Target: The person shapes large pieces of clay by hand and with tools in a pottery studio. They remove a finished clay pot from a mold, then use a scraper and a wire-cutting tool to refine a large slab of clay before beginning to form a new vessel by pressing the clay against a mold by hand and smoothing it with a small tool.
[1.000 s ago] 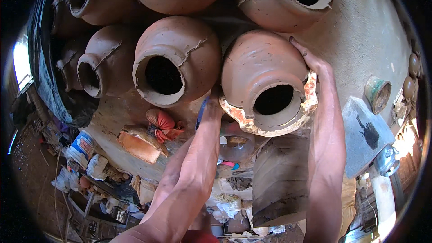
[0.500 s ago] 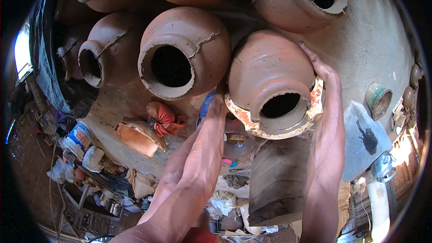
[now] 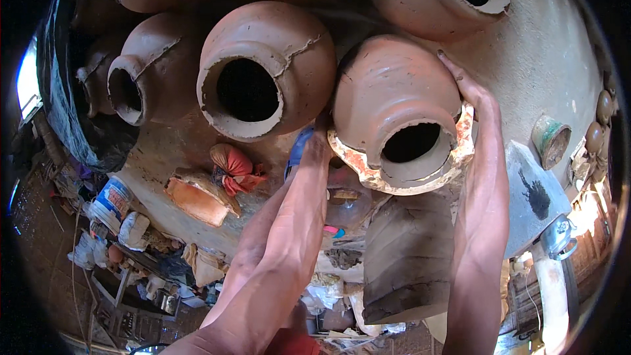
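A brown clay pot (image 3: 394,85) lies tilted in front of me, its round mouth facing me. A cream and orange, crusty mould piece (image 3: 360,167) curves around the lower side of its neck. My right hand (image 3: 465,84) grips the pot's right side, thumb and fingers partly hidden behind the wall and mould. My left hand (image 3: 320,133) reaches to the pot's left side, in the gap beside a neighbouring clay pot (image 3: 305,43); its fingers are hidden. A blue item (image 3: 299,148) shows just left of that wrist.
Further clay pots (image 3: 158,46) crowd the far side. A red cloth bundle (image 3: 235,165) and a hollow clay piece (image 3: 197,198) lie to the left. A grey slab (image 3: 407,260) stands near me; a pale block (image 3: 534,194) and small pot (image 3: 551,141) are right.
The view has shifted slightly, so most things sit a little higher. The pot keeps nearly the same pose, and both hands stay at its sides.
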{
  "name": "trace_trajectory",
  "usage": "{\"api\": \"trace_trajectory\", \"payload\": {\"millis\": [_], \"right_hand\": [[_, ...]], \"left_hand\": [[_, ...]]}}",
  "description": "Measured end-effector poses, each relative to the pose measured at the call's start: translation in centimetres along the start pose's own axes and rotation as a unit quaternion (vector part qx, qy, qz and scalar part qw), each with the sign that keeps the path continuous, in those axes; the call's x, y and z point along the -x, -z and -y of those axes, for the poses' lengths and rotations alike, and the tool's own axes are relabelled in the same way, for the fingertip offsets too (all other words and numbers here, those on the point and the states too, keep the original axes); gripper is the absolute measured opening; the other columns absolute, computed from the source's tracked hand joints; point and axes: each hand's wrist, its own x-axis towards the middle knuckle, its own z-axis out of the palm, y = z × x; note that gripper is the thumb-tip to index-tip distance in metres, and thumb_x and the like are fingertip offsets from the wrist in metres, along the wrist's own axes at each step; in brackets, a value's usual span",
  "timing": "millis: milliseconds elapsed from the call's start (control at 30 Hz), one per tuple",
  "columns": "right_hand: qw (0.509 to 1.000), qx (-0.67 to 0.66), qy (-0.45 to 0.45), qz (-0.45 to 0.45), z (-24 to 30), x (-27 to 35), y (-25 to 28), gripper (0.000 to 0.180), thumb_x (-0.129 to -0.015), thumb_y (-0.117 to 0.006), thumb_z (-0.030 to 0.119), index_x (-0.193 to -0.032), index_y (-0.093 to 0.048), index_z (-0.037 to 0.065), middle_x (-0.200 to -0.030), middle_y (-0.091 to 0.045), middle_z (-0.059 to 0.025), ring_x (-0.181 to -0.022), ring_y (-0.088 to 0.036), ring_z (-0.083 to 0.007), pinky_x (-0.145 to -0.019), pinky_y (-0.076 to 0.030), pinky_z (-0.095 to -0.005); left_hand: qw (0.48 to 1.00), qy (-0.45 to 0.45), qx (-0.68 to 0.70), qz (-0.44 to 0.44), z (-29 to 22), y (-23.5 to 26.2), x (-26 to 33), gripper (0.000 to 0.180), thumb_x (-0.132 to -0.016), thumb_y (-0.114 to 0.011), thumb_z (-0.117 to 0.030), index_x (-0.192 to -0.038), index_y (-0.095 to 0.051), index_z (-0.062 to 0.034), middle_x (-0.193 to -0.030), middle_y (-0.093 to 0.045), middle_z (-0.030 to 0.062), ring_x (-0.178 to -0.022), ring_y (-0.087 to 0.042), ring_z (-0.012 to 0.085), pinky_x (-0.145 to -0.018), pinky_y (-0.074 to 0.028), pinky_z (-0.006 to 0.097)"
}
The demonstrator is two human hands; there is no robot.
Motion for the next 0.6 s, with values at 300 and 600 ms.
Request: {"api": "trace_trajectory", "payload": {"millis": [300, 600], "right_hand": [[0.998, -0.058, 0.012, 0.025, -0.6, -0.7, -0.3, 0.084, -0.098, -0.045, 0.072, -0.161, -0.038, 0.018, -0.167, -0.034, -0.0090, -0.154, -0.030, -0.0265, -0.126, -0.024, -0.0396], [0.993, -0.091, -0.019, 0.071, 0.7, -0.2, -0.4, 0.087, -0.098, -0.041, 0.075, -0.163, -0.032, 0.017, -0.168, -0.031, -0.0090, -0.155, -0.028, -0.0275, -0.127, -0.020, -0.0404]], "left_hand": [[0.997, -0.003, 0.071, 0.028, -0.9, -1.1, -1.8, 0.067, -0.103, -0.050, -0.057, -0.150, -0.050, -0.0091, -0.148, -0.055, 0.0139, -0.134, -0.053, 0.0339, -0.115, -0.040, 0.053], [0.983, -0.010, 0.165, 0.080, -2.0, -2.9, -4.8, 0.068, -0.103, -0.049, -0.057, -0.151, -0.049, -0.0091, -0.149, -0.055, 0.0142, -0.135, -0.053, 0.0346, -0.116, -0.039, 0.054]]}}
